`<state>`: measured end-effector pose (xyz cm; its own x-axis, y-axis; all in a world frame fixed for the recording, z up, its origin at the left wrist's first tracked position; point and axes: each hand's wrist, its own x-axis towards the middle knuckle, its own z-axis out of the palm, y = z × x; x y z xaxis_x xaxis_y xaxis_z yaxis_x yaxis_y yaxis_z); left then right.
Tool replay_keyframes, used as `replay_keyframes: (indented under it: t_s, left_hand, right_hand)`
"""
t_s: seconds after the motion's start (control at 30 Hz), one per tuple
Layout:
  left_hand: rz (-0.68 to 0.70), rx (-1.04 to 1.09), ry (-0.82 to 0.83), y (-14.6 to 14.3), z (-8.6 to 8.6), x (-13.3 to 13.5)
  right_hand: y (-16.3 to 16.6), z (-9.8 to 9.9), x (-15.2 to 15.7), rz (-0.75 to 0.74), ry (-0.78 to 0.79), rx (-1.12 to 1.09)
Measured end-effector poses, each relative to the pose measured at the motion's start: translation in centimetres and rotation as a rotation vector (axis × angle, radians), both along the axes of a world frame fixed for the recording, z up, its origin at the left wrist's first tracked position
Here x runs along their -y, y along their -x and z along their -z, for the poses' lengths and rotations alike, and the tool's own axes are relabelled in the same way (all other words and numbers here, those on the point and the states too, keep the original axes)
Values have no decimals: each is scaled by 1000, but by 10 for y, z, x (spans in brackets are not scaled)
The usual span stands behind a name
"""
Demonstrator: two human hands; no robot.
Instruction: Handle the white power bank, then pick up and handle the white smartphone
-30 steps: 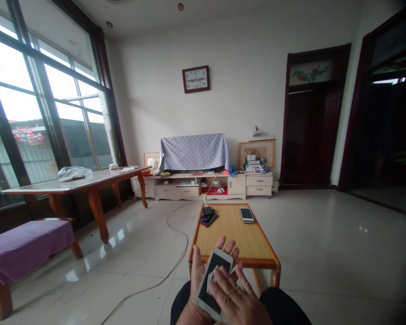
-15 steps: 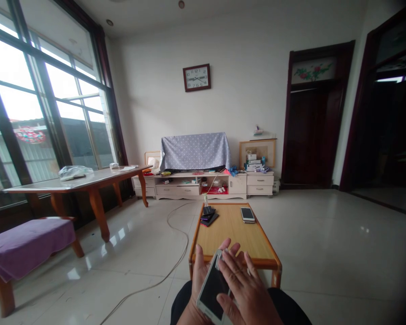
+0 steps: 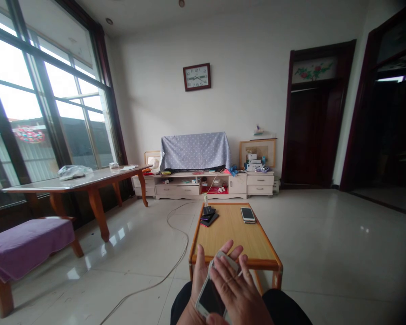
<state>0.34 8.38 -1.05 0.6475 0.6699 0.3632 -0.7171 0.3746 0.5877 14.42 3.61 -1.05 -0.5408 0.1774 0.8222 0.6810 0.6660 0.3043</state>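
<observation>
A smartphone [image 3: 210, 295] with a pale case and dark screen lies tilted across my left hand [image 3: 198, 276]. That palm supports it from below, the thumb stands up along its left edge, and some fingertips show past its top. My right hand [image 3: 235, 284] rests over the screen with its fingers stretched flat and slanting toward the phone's upper end. Those fingers cover much of the screen's right side. Whether a thin whitish piece lies beneath them, I cannot tell.
A low wooden table [image 3: 235, 239] stands before my knees. On it lie a white-edged phone [image 3: 247, 215] at the right and several dark flat items [image 3: 208, 217] at the left. A cable [image 3: 176, 264] runs along the floor. A purple-covered bench [image 3: 34, 237] is at the left.
My right hand has slid a little down and left over the phone, uncovering its top end. My left hand still holds the phone in nearly the same place.
</observation>
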Motion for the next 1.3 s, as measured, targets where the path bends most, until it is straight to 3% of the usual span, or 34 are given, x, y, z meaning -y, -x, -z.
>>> replay_keyframes:
  t_s: [0.13, 0.27, 0.33, 0.5, 0.53, 0.67, 0.73, 0.93, 1.13, 1.3]
  left_hand:
    - [54, -9, -11, 4, 1, 0]
    - [59, -5, -57, 0, -2, 4]
    - [40, 0, -49, -3, -4, 5]
    - [8, 35, 23, -1, -3, 6]
    - [15, 42, 27, 0, -2, 6]
    - [36, 32, 28, 1, 2, 3]
    - [37, 26, 29, 2, 4, 1]
    - [6, 59, 94, 8, 3, 1]
    - [-56, 88, 69, 6, -2, 2]
    - [-51, 119, 55, 13, -2, -2]
  right_hand:
    - [11, 15, 1, -96, -107, -12]
    - [-2, -9, -3, 39, 96, 29]
    - [-2, -12, -4, 96, 115, 21]
    - [21, 21, 0, -49, -267, -84]
    - [21, 23, 1, -68, -283, -87]
    - [-1, 2, 2, 84, 51, 43]
    - [-11, -6, 3, 150, 128, 40]
    - [-5, 11, 10, -68, -136, 79]
    - [-23, -11, 10, 118, 145, 72]
    - [-13, 9, 16, -75, -76, 93]
